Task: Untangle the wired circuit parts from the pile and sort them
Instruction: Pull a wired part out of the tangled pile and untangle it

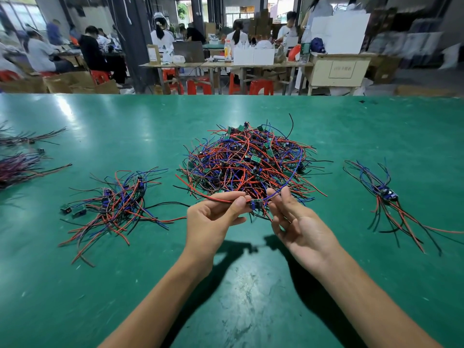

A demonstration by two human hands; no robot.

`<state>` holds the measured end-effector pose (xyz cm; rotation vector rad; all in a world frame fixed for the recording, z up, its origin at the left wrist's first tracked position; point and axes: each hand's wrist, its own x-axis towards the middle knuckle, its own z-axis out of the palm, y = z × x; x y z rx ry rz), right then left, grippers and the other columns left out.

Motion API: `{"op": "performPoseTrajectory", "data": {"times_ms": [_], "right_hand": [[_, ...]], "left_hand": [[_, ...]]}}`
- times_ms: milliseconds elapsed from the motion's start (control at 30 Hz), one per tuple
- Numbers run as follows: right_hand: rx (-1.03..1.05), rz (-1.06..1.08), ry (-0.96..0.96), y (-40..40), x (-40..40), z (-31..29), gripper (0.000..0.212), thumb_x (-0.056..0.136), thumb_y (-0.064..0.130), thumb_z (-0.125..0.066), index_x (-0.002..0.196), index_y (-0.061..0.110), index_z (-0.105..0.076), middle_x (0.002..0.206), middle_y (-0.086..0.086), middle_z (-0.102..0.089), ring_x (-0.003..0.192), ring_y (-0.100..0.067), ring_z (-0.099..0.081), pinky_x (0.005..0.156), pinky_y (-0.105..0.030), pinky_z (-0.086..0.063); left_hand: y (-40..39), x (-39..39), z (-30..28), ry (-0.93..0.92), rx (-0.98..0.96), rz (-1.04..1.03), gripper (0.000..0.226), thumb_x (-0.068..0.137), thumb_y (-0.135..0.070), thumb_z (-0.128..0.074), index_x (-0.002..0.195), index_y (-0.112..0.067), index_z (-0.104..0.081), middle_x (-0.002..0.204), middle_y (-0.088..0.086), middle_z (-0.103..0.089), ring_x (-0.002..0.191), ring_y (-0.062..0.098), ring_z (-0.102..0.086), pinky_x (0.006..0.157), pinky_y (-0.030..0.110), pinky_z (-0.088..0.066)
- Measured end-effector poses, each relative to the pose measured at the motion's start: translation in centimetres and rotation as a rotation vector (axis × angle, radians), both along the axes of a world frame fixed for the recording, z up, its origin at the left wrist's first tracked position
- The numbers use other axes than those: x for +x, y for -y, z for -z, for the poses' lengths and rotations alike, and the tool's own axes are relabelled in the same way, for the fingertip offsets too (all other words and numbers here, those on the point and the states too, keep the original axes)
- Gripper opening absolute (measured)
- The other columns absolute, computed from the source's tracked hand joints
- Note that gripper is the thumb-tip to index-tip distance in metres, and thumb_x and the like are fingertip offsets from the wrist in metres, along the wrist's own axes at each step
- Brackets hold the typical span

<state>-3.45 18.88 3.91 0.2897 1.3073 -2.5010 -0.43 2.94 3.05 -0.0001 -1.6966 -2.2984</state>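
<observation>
tangled red, blue & black wired circuit part (256, 204) pinched btwn left hand (213, 222) & right hand (296, 222) fingertips at pile (248, 162) edge; ease wires out slowly, don't yank.

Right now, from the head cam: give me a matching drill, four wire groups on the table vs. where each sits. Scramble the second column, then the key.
Things
1. big tangled pile
2. circuit part with red and blue wires
3. small neat bundle
4. loose medium heap

Places
A. on the green table, left of the hands
B. on the table, far right, wires fanned toward the near edge
C. centre of the table, beyond the hands
D. pinched between the left hand and right hand, above the table

Pairs: 1-C, 2-D, 3-B, 4-A
</observation>
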Motion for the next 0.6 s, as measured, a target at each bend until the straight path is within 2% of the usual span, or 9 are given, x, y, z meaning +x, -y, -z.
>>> {"op": "performPoseTrajectory", "data": {"times_ms": [133, 200, 300, 367, 433, 500, 600], "right_hand": [[0.059, -0.020, -0.056, 0.05, 0.24, -0.09, 0.045, 0.078, 0.045, -0.068, 0.114, 0.019, -0.073, 0.097, 0.013, -0.074, 0.076, 0.005, -0.067, 0.069, -0.014, -0.048], [0.086, -0.031, -0.103, 0.04, 0.35, -0.13, 0.042, 0.086, 0.044, -0.066, 0.120, 0.019, -0.070, 0.103, 0.014, -0.075, 0.078, 0.004, -0.066, 0.071, -0.016, -0.048], [0.098, -0.020, -0.183, 0.18, 0.40, -0.22, 0.023, 0.093, 0.036, -0.063, 0.114, 0.026, -0.060, 0.112, 0.005, -0.076, 0.076, 0.001, -0.069, 0.066, -0.015, -0.052], [0.083, 0.035, -0.231, 0.50, 0.49, -0.43, 0.022, 0.091, 0.029, -0.067, 0.108, 0.023, -0.054, 0.108, -0.004, -0.078, 0.070, -0.005, -0.071, 0.061, -0.015, -0.055], [0.067, 0.099, -0.277, 0.70, 0.58, -0.59, 0.033, 0.083, 0.024, -0.072, 0.109, 0.018, -0.052, 0.102, -0.010, -0.078, 0.069, -0.010, -0.072, 0.060, -0.016, -0.056], [0.058, 0.126, -0.293, 0.63, 0.55, -0.65, 0.036, 0.080, 0.021, -0.073, 0.111, 0.016, -0.054, 0.099, -0.010, -0.078, 0.068, -0.009, -0.072, 0.060, -0.015, -0.055], [0.100, 0.118, -0.290, 0.35, 0.31, -0.58, 0.027, 0.086, 0.017, -0.071, 0.110, 0.012, -0.061, 0.097, -0.007, -0.079, 0.070, -0.008, -0.071, 0.066, -0.015, -0.057]], "left_hand": [[0.00, 0.02, -0.08, 0.030, 0.014, 0.000, 0.015, 0.079, -0.023, -0.077, 0.091, -0.015, -0.079, 0.095, 0.011, -0.079, 0.089, 0.025, -0.077, 0.068, 0.025, -0.059], [0.03, 0.05, -0.12, 0.035, 0.002, 0.000, 0.014, 0.078, -0.024, -0.078, 0.089, -0.017, -0.080, 0.094, 0.011, -0.079, 0.089, 0.025, -0.077, 0.068, 0.025, -0.059], [0.12, 0.11, -0.25, 0.043, -0.001, -0.006, 0.014, 0.077, -0.025, -0.078, 0.088, -0.017, -0.080, 0.093, 0.010, -0.079, 0.088, 0.024, -0.077, 0.067, 0.024, -0.058], [0.19, 0.11, -0.28, 0.046, -0.008, -0.006, 0.014, 0.078, -0.024, -0.078, 0.090, -0.016, -0.079, 0.092, 0.010, -0.079, 0.087, 0.023, -0.077, 0.066, 0.024, -0.058], [0.23, 0.11, -0.29, 0.037, -0.033, 0.007, 0.011, 0.081, -0.021, -0.077, 0.090, -0.016, -0.079, 0.092, 0.010, -0.079, 0.088, 0.023, -0.077, 0.064, 0.024, -0.058], [0.22, 0.10, -0.37, 0.025, -0.051, 0.025, 0.010, 0.082, -0.021, -0.076, 0.091, -0.016, -0.080, 0.093, 0.010, -0.079, 0.089, 0.024, -0.077, 0.063, 0.024, -0.058], [0.26, -0.08, -0.51, 0.024, -0.038, 0.031, 0.017, 0.089, -0.024, -0.071, 0.100, -0.013, -0.078, 0.097, 0.010, -0.079, 0.091, 0.025, -0.077, 0.065, 0.025, -0.059]]}}
